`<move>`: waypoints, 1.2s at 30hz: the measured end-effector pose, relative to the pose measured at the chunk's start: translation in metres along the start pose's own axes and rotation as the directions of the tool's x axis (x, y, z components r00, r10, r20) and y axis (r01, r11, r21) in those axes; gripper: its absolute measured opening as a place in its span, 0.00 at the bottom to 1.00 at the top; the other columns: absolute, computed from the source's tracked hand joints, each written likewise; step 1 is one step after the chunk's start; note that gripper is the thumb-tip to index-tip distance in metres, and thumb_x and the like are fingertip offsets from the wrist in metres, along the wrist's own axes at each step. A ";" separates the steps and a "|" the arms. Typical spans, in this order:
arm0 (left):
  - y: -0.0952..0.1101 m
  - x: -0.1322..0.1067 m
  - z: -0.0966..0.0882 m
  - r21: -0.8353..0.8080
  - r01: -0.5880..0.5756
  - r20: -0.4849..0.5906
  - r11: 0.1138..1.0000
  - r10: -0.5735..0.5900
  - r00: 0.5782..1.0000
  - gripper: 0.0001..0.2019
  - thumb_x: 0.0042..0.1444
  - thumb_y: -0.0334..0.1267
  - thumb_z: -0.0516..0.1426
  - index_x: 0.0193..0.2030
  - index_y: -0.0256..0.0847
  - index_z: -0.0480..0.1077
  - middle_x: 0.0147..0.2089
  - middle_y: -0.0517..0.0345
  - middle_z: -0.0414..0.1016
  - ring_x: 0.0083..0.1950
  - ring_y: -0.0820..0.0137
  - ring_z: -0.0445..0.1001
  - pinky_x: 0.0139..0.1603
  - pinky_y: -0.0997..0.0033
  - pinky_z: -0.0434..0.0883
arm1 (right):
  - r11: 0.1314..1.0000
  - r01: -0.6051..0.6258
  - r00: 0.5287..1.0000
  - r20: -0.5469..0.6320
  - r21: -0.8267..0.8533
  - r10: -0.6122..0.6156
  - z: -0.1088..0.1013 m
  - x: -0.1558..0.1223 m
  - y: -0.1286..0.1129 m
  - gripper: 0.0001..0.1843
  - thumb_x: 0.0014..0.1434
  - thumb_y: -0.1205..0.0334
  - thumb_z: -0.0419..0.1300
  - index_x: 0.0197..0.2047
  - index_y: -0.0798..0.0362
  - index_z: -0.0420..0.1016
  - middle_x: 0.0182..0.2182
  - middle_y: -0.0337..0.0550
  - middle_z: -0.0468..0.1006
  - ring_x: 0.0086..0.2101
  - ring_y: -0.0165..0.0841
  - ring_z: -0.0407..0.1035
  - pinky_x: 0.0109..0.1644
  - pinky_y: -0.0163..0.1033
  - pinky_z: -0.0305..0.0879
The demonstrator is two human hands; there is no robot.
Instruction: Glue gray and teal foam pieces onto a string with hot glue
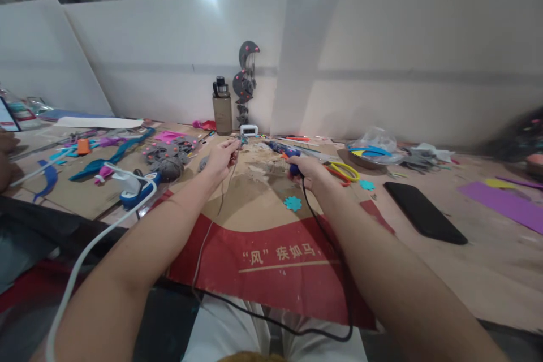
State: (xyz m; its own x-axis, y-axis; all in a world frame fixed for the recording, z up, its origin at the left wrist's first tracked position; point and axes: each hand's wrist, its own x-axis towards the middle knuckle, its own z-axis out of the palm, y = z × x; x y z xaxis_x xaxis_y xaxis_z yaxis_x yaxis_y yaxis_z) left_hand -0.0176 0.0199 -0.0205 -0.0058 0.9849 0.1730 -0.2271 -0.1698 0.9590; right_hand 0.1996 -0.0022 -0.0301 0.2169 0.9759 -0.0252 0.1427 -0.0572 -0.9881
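Note:
My right hand (309, 171) is closed round the handle of a blue glue gun (283, 150), its nozzle pointing left over the cardboard sheet (258, 203). A black cord (328, 260) runs from the gun back toward my lap. My left hand (221, 159) pinches a thin string (223, 192) near a small teal piece (243, 140); the string hangs down across the cardboard. A teal foam flower (292, 203) lies just below my right wrist, and another foam flower (367, 185) to its right.
Scissors with yellow handles (345, 171) and a black phone (424, 212) lie right of my hand. A bottle (222, 106) and a grey hanging ornament (245, 82) stand by the white back wall. Felt pieces (169, 155), a second glue gun (136, 186) and another person's hand (5, 155) are on the left.

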 end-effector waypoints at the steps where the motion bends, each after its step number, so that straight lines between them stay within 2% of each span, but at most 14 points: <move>1: 0.000 0.000 0.000 -0.003 0.004 -0.007 1.000 -0.004 1.000 0.10 0.46 0.40 0.62 0.27 0.36 0.68 0.22 0.64 0.66 0.17 0.84 0.56 0.15 0.83 0.50 | 0.999 0.000 1.000 0.025 0.044 -0.001 0.002 -0.002 -0.001 0.07 0.46 0.69 0.56 0.25 0.52 0.58 0.17 0.33 0.62 0.19 0.25 0.61 0.25 0.34 0.68; 4: 0.001 -0.001 0.001 -0.002 0.026 -0.038 1.000 -0.026 0.999 0.09 0.47 0.39 0.62 0.27 0.36 0.68 0.21 0.64 0.66 0.16 0.84 0.56 0.14 0.83 0.49 | 0.985 0.039 0.995 0.082 0.167 -0.053 0.007 -0.011 -0.005 0.06 0.47 0.69 0.55 0.29 0.52 0.60 0.20 0.32 0.64 0.22 0.23 0.63 0.29 0.32 0.70; 6: 0.001 -0.001 0.001 0.011 0.043 -0.055 0.999 -0.043 0.998 0.09 0.48 0.39 0.61 0.26 0.36 0.68 0.19 0.64 0.63 0.16 0.84 0.55 0.14 0.84 0.49 | 0.964 0.111 0.983 0.118 0.243 -0.143 0.011 -0.018 -0.009 0.09 0.45 0.69 0.56 0.32 0.52 0.62 0.25 0.34 0.68 0.24 0.23 0.66 0.29 0.31 0.69; 9: 0.001 0.000 0.001 0.026 0.054 -0.071 0.998 -0.052 0.996 0.09 0.48 0.39 0.60 0.26 0.35 0.68 0.19 0.65 0.63 0.16 0.84 0.55 0.14 0.84 0.49 | 0.925 0.260 0.934 0.173 0.276 -0.314 0.015 -0.026 -0.013 0.13 0.45 0.67 0.57 0.38 0.52 0.65 0.35 0.39 0.73 0.27 0.25 0.68 0.26 0.30 0.67; 11: 0.001 0.000 0.001 0.031 0.064 -0.079 0.997 -0.062 0.995 0.09 0.48 0.39 0.60 0.26 0.35 0.68 0.18 0.65 0.62 0.16 0.84 0.55 0.14 0.85 0.49 | 0.913 0.340 0.902 0.197 0.225 -0.385 0.018 -0.030 -0.015 0.13 0.47 0.65 0.55 0.38 0.53 0.66 0.37 0.40 0.74 0.25 0.24 0.67 0.26 0.30 0.66; 13: 0.001 0.000 0.001 0.033 0.075 -0.084 0.997 -0.072 0.994 0.09 0.48 0.39 0.60 0.26 0.35 0.68 0.18 0.66 0.60 0.16 0.84 0.54 0.14 0.84 0.49 | 0.906 0.392 0.884 0.208 0.162 -0.420 0.020 -0.033 -0.015 0.11 0.48 0.64 0.54 0.38 0.54 0.67 0.34 0.40 0.74 0.23 0.23 0.65 0.26 0.30 0.65; 20: -0.001 0.001 0.000 0.015 0.067 -0.063 0.998 -0.066 0.996 0.07 0.46 0.36 0.60 0.26 0.35 0.68 0.22 0.62 0.67 0.17 0.83 0.57 0.15 0.83 0.51 | 0.863 0.502 0.853 0.197 -0.060 -0.483 0.024 -0.037 -0.012 0.15 0.51 0.62 0.54 0.44 0.52 0.64 0.36 0.41 0.74 0.24 0.25 0.64 0.25 0.31 0.64; 30: -0.003 0.000 0.000 0.024 0.035 -0.033 0.999 -0.035 0.999 0.07 0.44 0.37 0.60 0.25 0.35 0.67 0.25 0.59 0.69 0.19 0.83 0.57 0.16 0.83 0.51 | 0.813 0.564 0.822 0.184 -0.144 -0.538 0.025 -0.040 -0.012 0.12 0.53 0.61 0.53 0.42 0.51 0.65 0.35 0.43 0.73 0.26 0.29 0.65 0.25 0.34 0.64; 36: -0.001 -0.006 0.005 0.047 0.001 0.038 0.999 -0.003 0.999 0.09 0.44 0.39 0.61 0.25 0.36 0.66 0.25 0.59 0.68 0.19 0.83 0.56 0.16 0.83 0.51 | 0.742 0.616 0.787 0.185 -0.263 -0.588 0.024 -0.038 -0.010 0.11 0.53 0.61 0.54 0.42 0.51 0.65 0.36 0.46 0.73 0.33 0.35 0.68 0.35 0.41 0.66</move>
State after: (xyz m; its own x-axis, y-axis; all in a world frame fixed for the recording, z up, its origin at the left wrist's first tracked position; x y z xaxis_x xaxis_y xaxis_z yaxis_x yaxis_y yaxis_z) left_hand -0.0121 0.0139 -0.0215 0.0315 0.9834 0.1785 -0.1808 -0.1701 0.9687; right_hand 0.1663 -0.0335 -0.0225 -0.0916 0.8410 0.5332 0.4939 0.5033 -0.7090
